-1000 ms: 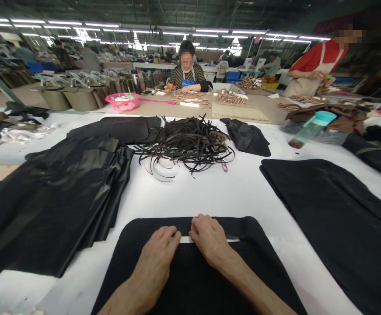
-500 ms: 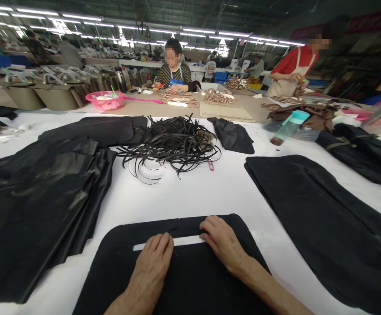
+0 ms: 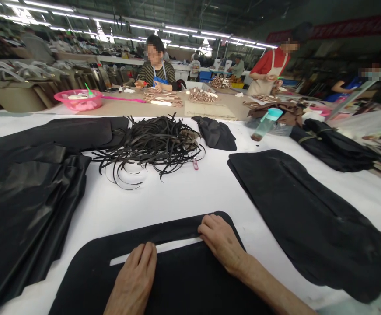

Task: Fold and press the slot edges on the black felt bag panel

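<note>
A black fabric panel [image 3: 180,284] with rounded corners lies flat in front of me, its far edge slanting up to the right. Near that edge runs a long narrow slot [image 3: 177,243], through which white shows. My left hand [image 3: 133,275] rests across the slot left of its middle, fingers together and bent down onto the panel. At the slot's right end my right hand [image 3: 221,241] has its fingers curled on the cloth. The fingertips of both hands are partly hidden.
A heap of thin black strips [image 3: 157,144] lies beyond the panel, near a small pink clip [image 3: 195,164]. Black sheets [image 3: 22,210] are stacked left, black panels [image 3: 302,210] right. A teal-lidded bottle [image 3: 265,124] stands behind. Two co-workers work across the table.
The view has swung right, so the surroundings sit further left. The panel now lies more slanted. My left hand has shifted left with it, while my right hand stays at the slot's right end.
</note>
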A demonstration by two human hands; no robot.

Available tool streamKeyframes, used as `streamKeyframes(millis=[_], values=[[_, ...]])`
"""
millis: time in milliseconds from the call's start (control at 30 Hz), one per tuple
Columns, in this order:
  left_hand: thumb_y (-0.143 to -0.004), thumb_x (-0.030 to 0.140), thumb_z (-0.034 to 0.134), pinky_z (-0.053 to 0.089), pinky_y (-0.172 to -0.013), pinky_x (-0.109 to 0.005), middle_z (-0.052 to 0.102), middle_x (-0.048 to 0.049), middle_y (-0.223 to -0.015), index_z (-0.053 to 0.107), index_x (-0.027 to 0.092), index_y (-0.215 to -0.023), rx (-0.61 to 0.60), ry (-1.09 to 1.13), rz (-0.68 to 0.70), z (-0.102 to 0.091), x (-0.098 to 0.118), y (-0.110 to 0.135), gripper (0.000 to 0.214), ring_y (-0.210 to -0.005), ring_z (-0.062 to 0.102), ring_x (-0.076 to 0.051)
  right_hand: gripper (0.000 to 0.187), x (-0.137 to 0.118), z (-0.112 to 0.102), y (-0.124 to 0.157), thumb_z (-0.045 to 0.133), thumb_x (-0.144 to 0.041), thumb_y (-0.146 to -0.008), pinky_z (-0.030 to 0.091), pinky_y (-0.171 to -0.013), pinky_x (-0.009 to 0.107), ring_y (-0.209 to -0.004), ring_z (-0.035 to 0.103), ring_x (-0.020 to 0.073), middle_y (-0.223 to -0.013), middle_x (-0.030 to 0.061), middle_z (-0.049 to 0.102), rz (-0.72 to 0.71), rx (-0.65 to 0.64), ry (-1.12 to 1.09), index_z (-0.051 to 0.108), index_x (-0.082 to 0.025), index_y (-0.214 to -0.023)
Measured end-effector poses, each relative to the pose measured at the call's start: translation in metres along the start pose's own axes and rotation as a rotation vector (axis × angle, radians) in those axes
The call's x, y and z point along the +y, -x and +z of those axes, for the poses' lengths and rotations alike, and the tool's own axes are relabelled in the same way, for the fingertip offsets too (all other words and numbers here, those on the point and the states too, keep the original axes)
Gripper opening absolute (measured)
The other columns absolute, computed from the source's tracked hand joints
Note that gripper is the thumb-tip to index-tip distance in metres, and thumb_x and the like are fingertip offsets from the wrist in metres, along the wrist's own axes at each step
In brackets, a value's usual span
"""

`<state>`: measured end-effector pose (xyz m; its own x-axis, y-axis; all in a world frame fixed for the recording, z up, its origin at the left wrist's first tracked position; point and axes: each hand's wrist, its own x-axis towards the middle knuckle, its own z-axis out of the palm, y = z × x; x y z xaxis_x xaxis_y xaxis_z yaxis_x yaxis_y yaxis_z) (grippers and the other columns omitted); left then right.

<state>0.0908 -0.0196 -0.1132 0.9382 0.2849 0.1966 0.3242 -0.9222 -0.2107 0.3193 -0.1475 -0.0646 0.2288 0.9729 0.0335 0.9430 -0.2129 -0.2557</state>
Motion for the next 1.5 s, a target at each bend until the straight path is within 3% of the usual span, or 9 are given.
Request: streamKeyframes(millis=[133, 533, 800, 933, 1167, 1367, 1500], values=[[-0.070, -0.001, 0.044, 0.049, -0.090, -0.036, 0.059, -0.0109, -0.114, 0.058, 0.010, -0.115, -0.002, -0.011, 0.014, 0.002, -0.001, 0.001, 0.048, -0.104, 0.052, -0.026, 0.016, 0.001, 0.000, 0.000, 0.046, -0.015, -0.090, 0.033, -0.073, 0.028, -0.080, 0.046, 0.0153, -0.085, 0.0002, 0.055, 0.032, -0.016, -0.016, 0.056, -0.020, -0.079], [-0.071, -0.003, 0.043, 0.047, -0.091, -0.036, 0.060, -0.0108, -0.106, 0.057, 0.009, -0.115, -0.038, -0.002, -0.040, -0.018, 0.006, -0.006, 0.048, -0.102, 0.051, -0.025, 0.012, 0.005, -0.003, -0.007, 0.052, -0.017, -0.081, 0.034, -0.068, 0.023, -0.076, 0.051, 0.0118, -0.075, -0.0037, 0.055, 0.284, -0.109, -0.268, 0.054, -0.020, -0.070], [-0.075, 0.002, 0.045, 0.045, -0.093, -0.039, 0.057, -0.0132, -0.110, 0.051, 0.013, -0.123, -0.085, -0.041, -0.025, -0.025, 0.011, -0.006, 0.050, -0.104, 0.051, -0.027, 0.020, -0.009, -0.010, -0.014, 0.041, -0.014, -0.087, 0.035, -0.070, 0.027, -0.076, 0.052, 0.0163, -0.080, 0.0034, 0.058, 0.281, -0.180, -0.072, 0.054, -0.019, -0.073], [-0.076, 0.003, 0.044, 0.047, -0.088, -0.041, 0.057, -0.0140, -0.107, 0.049, 0.012, -0.125, -0.108, -0.082, -0.001, -0.020, 0.011, -0.008, 0.051, -0.099, 0.053, -0.027, 0.019, -0.015, -0.014, -0.020, 0.042, -0.013, -0.086, 0.035, -0.069, 0.028, -0.077, 0.054, 0.0181, -0.082, 0.0058, 0.062, 0.348, -0.246, -0.012, 0.057, -0.017, -0.075], [-0.077, 0.006, 0.045, 0.047, -0.083, -0.044, 0.056, -0.0137, -0.099, 0.044, 0.015, -0.130, -0.140, -0.099, 0.017, -0.021, 0.018, -0.017, 0.054, -0.090, 0.053, -0.027, 0.015, -0.006, -0.015, -0.030, 0.051, -0.015, -0.076, 0.033, -0.060, 0.027, -0.074, 0.061, 0.0191, -0.074, 0.0034, 0.067, 0.445, -0.289, -0.034, 0.062, -0.019, -0.068], [-0.077, 0.006, 0.046, 0.047, -0.076, -0.043, 0.056, -0.0111, -0.094, 0.045, 0.021, -0.130, -0.161, -0.026, -0.058, -0.028, 0.024, -0.026, 0.055, -0.085, 0.052, -0.026, 0.016, -0.004, -0.014, -0.031, 0.052, -0.016, -0.074, 0.035, -0.061, 0.027, -0.075, 0.063, 0.0208, -0.074, 0.0041, 0.069, 0.474, -0.291, -0.045, 0.066, -0.020, -0.068], [-0.076, 0.006, 0.046, 0.042, -0.091, -0.044, 0.058, -0.0110, -0.109, 0.055, 0.020, -0.120, -0.083, -0.033, -0.054, -0.023, 0.027, -0.029, 0.048, -0.100, 0.051, -0.026, 0.016, -0.005, -0.016, -0.031, 0.052, -0.016, -0.073, 0.036, -0.062, 0.028, -0.078, 0.064, 0.0215, -0.077, 0.0045, 0.070, 0.474, -0.291, -0.049, 0.067, -0.021, -0.071]])
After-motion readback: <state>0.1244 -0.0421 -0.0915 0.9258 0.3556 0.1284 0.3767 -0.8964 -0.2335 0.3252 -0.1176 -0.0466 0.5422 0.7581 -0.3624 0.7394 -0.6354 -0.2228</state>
